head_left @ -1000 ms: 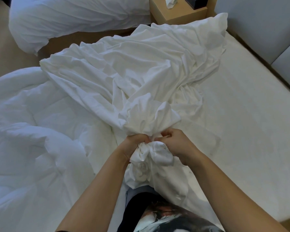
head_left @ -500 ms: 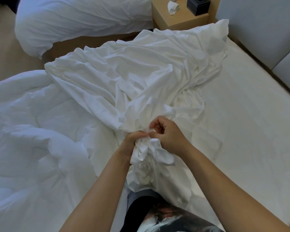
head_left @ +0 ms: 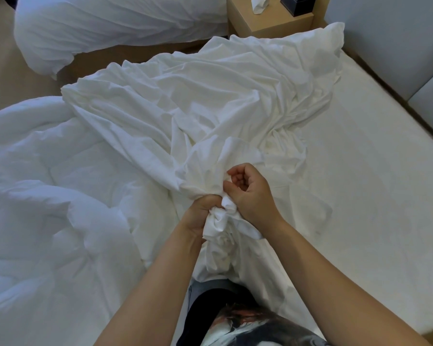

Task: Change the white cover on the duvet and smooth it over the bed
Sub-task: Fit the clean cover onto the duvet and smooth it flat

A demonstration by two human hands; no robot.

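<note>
Early stage, I judge: left hand grips the bunched near end of the crumpled thin white cover mid-frame, right hand curled, grasp unclear; puffy white duvet at left lies uncovered.

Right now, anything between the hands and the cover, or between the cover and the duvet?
Nothing visible. The left hand grips the bunched cover; the right hand touches it, grip unclear. The duvet lies directly beside the cover on the bed, with no object between.
</note>
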